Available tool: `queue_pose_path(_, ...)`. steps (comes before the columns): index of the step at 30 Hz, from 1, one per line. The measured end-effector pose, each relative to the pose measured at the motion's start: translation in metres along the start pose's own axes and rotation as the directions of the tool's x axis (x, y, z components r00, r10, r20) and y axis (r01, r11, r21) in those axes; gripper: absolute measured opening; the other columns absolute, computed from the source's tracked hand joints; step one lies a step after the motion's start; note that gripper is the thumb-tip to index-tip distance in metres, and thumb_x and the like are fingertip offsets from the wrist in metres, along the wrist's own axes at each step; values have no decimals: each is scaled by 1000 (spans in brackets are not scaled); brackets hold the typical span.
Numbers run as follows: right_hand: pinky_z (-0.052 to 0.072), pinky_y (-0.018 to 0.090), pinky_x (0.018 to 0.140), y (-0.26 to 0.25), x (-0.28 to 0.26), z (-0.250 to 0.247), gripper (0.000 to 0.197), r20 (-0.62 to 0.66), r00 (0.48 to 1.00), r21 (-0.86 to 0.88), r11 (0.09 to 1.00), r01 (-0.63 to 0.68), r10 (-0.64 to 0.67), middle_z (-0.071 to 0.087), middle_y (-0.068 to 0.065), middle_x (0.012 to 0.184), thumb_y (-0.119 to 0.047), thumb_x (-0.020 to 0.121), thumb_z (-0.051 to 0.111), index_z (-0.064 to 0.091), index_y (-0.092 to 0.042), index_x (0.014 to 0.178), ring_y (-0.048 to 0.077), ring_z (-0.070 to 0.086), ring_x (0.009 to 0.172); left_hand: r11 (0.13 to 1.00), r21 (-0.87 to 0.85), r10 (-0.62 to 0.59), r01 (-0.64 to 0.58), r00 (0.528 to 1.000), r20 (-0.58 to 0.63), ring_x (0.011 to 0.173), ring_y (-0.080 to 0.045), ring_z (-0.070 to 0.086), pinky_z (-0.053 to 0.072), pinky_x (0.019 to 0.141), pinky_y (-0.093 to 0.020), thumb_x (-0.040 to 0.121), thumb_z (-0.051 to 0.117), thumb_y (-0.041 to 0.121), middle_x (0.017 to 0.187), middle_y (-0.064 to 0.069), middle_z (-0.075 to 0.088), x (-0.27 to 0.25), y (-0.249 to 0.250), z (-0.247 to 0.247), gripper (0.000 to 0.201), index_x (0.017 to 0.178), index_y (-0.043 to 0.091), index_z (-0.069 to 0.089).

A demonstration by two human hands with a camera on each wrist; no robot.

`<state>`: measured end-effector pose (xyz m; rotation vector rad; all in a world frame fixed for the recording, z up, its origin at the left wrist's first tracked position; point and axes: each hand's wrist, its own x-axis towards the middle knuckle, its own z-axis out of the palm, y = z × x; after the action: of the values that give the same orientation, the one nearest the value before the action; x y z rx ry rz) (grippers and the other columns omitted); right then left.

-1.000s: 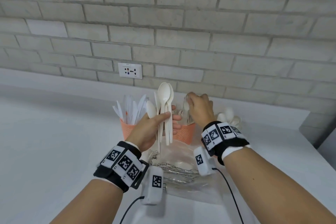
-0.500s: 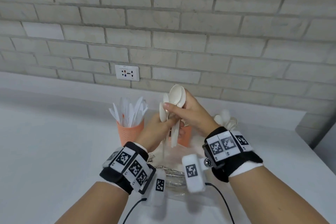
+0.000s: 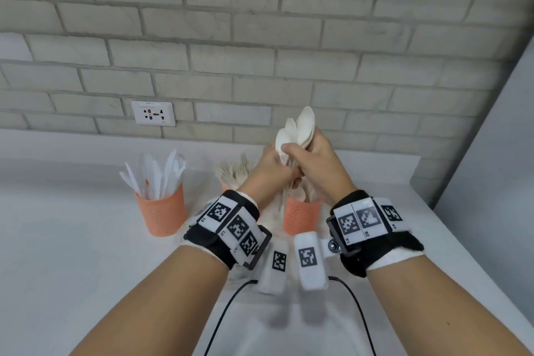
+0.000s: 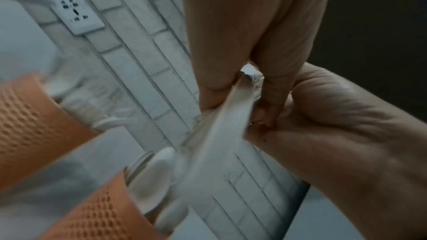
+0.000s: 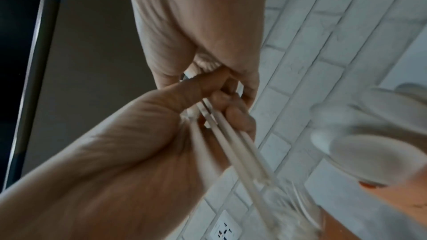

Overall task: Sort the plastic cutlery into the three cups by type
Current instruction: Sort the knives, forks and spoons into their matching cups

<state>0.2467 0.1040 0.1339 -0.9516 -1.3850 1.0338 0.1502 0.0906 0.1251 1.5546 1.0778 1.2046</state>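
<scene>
Both hands hold one bundle of white plastic spoons [image 3: 299, 128], bowls up. My right hand [image 3: 294, 150] grips it just under the bowls, and my left hand [image 3: 277, 166] grips the handles lower down. The handles [image 5: 231, 138] point down toward the right orange cup [image 3: 302, 215], which has spoons [image 4: 154, 180] standing in it. White knives fill the left orange cup [image 3: 161, 211]. Behind my left hand, forks [image 3: 234, 170] stick up from the middle cup, which is mostly hidden.
A brick wall with a white socket [image 3: 153, 113] runs close behind the cups. The white counter [image 3: 72, 240] ends at an edge on the right, next to a grey panel [image 3: 491, 182]. Wrist cables hang below my arms.
My right hand left the middle cup and took hold of the spoon bundle held by my left hand. Both hands then carried the bundle to the right, over the right cup.
</scene>
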Motion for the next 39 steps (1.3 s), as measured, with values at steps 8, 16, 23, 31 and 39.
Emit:
queue_pose_path(8,55,36,77,2,15,-58,34,-39,997,-14,998,67,-67,63,7,96,6,82,58,51,-22,100,26,66,90,993,112,-36,24,993,112,110,-16,56,48,94,-34,73,78,22,121,-5,54,29,-10,28,111,149,21,-3)
queue_pose_path(16,55,42,84,23,40,-88,28,-320,907,34,953,300,-274,63,5,86,1,85,56,47,-23,96,27,68,84,892,400,-209,210,977,-48,137,-25,30,34,109,-42,60,85,38,150,-8,21,53,-66,29,125,149,22,0)
queue_pose_path(23,54,30,76,49,47,-70,30,86,968,-81,966,244,-237,62,2,83,2,87,54,46,-25,97,19,67,78,902,342,-248,265,964,-92,133,-29,36,35,108,-44,60,85,38,147,-12,31,63,-88,43,117,147,26,8)
queue_pose_path(31,56,36,74,63,57,-70,18,89,990,33,993,110,-112,63,11,80,1,90,53,46,-10,102,21,67,75,898,374,-219,232,973,-79,112,-22,52,47,96,-40,58,85,39,138,-9,40,63,-92,37,110,144,26,18)
queue_pose_path(39,56,30,73,70,52,-75,23,218,974,50,997,60,-69,62,7,76,5,88,53,46,-12,103,17,66,72,868,445,-226,219,973,-39,108,-18,47,45,85,-33,65,82,30,127,-3,37,62,-90,35,91,138,22,28)
